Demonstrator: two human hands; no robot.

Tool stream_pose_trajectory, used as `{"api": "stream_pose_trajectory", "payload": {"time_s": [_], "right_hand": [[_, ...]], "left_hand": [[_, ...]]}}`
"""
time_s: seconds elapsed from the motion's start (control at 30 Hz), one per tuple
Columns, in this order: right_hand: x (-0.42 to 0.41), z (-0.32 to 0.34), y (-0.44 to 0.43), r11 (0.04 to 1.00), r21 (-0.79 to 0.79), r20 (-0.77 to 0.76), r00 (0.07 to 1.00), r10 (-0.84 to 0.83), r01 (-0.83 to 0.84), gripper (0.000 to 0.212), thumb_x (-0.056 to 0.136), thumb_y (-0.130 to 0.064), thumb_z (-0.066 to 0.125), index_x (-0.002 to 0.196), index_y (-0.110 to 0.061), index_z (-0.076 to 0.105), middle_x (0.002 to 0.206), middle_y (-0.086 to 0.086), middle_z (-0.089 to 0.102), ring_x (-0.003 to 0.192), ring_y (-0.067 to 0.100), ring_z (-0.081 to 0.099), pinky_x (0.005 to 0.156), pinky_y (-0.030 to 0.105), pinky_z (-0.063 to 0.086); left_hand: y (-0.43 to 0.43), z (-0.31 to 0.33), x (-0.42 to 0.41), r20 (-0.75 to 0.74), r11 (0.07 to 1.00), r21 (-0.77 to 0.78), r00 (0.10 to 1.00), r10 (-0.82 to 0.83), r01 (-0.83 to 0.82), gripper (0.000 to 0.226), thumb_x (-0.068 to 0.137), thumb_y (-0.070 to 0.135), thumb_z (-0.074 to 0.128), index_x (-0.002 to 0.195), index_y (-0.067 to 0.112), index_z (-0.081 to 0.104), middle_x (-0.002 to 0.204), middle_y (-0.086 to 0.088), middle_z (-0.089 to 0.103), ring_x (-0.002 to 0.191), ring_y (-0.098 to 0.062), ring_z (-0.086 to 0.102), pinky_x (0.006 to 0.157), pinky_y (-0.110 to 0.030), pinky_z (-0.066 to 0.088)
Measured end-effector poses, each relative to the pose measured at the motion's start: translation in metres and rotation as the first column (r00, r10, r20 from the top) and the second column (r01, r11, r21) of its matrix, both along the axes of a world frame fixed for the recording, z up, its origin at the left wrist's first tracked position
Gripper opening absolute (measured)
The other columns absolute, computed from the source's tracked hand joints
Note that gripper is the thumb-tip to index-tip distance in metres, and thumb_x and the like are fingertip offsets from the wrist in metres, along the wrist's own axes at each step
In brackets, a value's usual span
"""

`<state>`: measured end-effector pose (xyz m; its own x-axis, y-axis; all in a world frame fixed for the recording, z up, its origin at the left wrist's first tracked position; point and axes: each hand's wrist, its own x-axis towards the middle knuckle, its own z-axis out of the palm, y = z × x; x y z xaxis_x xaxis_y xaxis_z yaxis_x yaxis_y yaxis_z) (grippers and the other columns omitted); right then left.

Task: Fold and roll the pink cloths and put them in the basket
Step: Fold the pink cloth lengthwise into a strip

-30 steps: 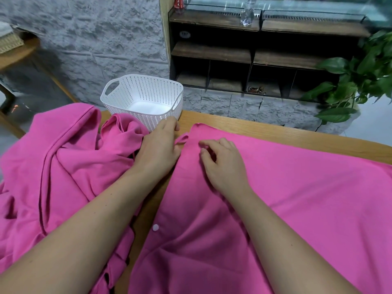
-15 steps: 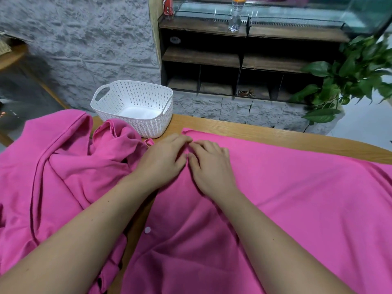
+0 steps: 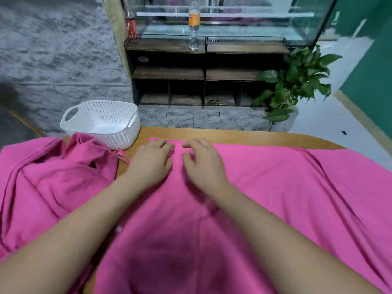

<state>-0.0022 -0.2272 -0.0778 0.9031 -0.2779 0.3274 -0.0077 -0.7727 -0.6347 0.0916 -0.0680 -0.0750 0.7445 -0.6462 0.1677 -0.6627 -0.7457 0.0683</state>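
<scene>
A large pink cloth [image 3: 275, 198] lies spread over the wooden table [image 3: 233, 135], reaching from the far edge down to me. My left hand [image 3: 150, 164] and my right hand [image 3: 203, 164] rest side by side on its far edge, fingers bent and pressing on the fabric, with a small gap between them. A second pink cloth [image 3: 48, 179] lies crumpled at the left. The white perforated basket [image 3: 101, 124] stands empty at the table's far left corner, just beyond the crumpled cloth.
Behind the table stands a dark wooden shelf unit [image 3: 203, 73] with bottles [image 3: 194, 22] and a glass tank on top. A green potted plant [image 3: 297, 81] is at the far right. A grey stone wall [image 3: 59, 60] rises behind the basket.
Both hands slid along the cloth toward its far edge and came level with each other. The camera tilted up, so more of the shelf shows.
</scene>
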Motion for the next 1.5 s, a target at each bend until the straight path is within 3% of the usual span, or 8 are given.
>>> {"api": "stream_pose_trajectory", "payload": {"time_s": [0.3, 0.5, 0.7, 0.93, 1.07, 1.3, 1.4, 1.5], "right_hand": [[-0.139, 0.021, -0.161, 0.965, -0.182, -0.204, 0.953, -0.225, 0.189, 0.045, 0.087, -0.042, 0.042, 0.115, -0.021, 0.071, 0.111, 0.003, 0.066, 0.11, 0.029, 0.06, 0.096, 0.047, 0.052], [-0.229, 0.023, -0.241, 0.878, -0.354, -0.257, 0.869, -0.423, 0.323, 0.022, 0.09, -0.028, 0.063, 0.11, -0.02, 0.065, 0.099, 0.004, 0.056, 0.096, 0.032, 0.059, 0.082, 0.041, 0.051], [-0.273, 0.027, -0.262, 0.876, -0.414, -0.441, 0.787, -0.431, 0.248, 0.031, 0.085, -0.042, 0.062, 0.103, -0.02, 0.05, 0.102, 0.003, 0.054, 0.097, 0.034, 0.059, 0.073, 0.039, 0.046], [-0.29, 0.022, -0.263, 0.825, -0.563, -0.601, 0.664, -0.445, 0.044, 0.049, 0.09, -0.049, 0.057, 0.125, -0.015, 0.052, 0.121, 0.009, 0.059, 0.111, 0.034, 0.063, 0.081, 0.039, 0.048], [-0.295, 0.02, -0.259, 0.828, -0.56, -0.616, 0.661, -0.428, 0.014, 0.051, 0.092, -0.054, 0.051, 0.127, -0.016, 0.049, 0.12, 0.008, 0.058, 0.11, 0.034, 0.062, 0.081, 0.04, 0.049], [-0.303, 0.031, -0.277, 0.833, -0.554, -0.664, 0.61, -0.432, -0.013, 0.023, 0.091, -0.032, 0.053, 0.109, -0.019, 0.055, 0.109, 0.01, 0.066, 0.101, 0.035, 0.066, 0.071, 0.036, 0.046], [-0.31, 0.036, -0.293, 0.876, -0.481, -0.676, 0.619, -0.401, 0.042, 0.008, 0.095, -0.034, 0.055, 0.092, -0.027, 0.054, 0.098, 0.006, 0.068, 0.094, 0.031, 0.063, 0.069, 0.033, 0.042], [-0.319, 0.033, -0.309, 0.923, -0.37, -0.654, 0.674, -0.343, 0.11, 0.014, 0.099, -0.029, 0.055, 0.087, -0.023, 0.058, 0.087, 0.002, 0.068, 0.084, 0.027, 0.059, 0.07, 0.037, 0.049]], "left_hand": [[-0.131, 0.029, -0.066, -0.039, 0.966, -0.093, 0.968, -0.247, 0.243, 0.046, 0.097, 0.03, 0.061, 0.141, 0.019, 0.059, 0.135, -0.005, 0.062, 0.124, -0.032, 0.059, 0.1, -0.044, 0.05], [-0.215, 0.028, -0.116, -0.074, 0.926, -0.101, 0.926, -0.371, 0.363, 0.047, 0.097, 0.03, 0.059, 0.144, 0.023, 0.057, 0.135, -0.005, 0.061, 0.125, -0.031, 0.058, 0.104, -0.043, 0.046], [-0.277, 0.01, -0.155, -0.147, 0.887, -0.162, 0.879, -0.454, 0.431, 0.044, 0.096, 0.029, 0.058, 0.139, 0.022, 0.059, 0.134, -0.006, 0.063, 0.125, -0.031, 0.058, 0.105, -0.046, 0.049], [-0.31, -0.023, -0.164, -0.173, 0.892, -0.253, 0.89, -0.423, 0.375, 0.035, 0.094, 0.026, 0.056, 0.127, 0.019, 0.064, 0.122, -0.005, 0.065, 0.117, -0.029, 0.06, 0.1, -0.044, 0.05], [-0.304, -0.044, -0.165, -0.144, 0.894, -0.301, 0.911, -0.387, 0.333, 0.038, 0.091, 0.035, 0.046, 0.119, 0.02, 0.067, 0.115, 0.001, 0.063, 0.11, -0.027, 0.058, 0.095, -0.046, 0.05], [-0.306, -0.054, -0.162, -0.11, 0.883, -0.33, 0.916, -0.386, 0.333, 0.03, 0.094, 0.027, 0.058, 0.122, 0.021, 0.067, 0.119, 0.003, 0.064, 0.111, -0.024, 0.057, 0.095, -0.046, 0.049], [-0.307, -0.055, -0.161, -0.094, 0.882, -0.329, 0.917, -0.387, 0.339, 0.028, 0.094, 0.026, 0.059, 0.121, 0.021, 0.067, 0.118, 0.004, 0.063, 0.11, -0.023, 0.056, 0.094, -0.045, 0.048], [-0.307, -0.057, -0.161, -0.083, 0.88, -0.329, 0.918, -0.388, 0.342, 0.027, 0.094, 0.026, 0.059, 0.12, 0.021, 0.067, 0.117, 0.005, 0.062, 0.11, -0.023, 0.056, 0.095, -0.046, 0.048]]}}
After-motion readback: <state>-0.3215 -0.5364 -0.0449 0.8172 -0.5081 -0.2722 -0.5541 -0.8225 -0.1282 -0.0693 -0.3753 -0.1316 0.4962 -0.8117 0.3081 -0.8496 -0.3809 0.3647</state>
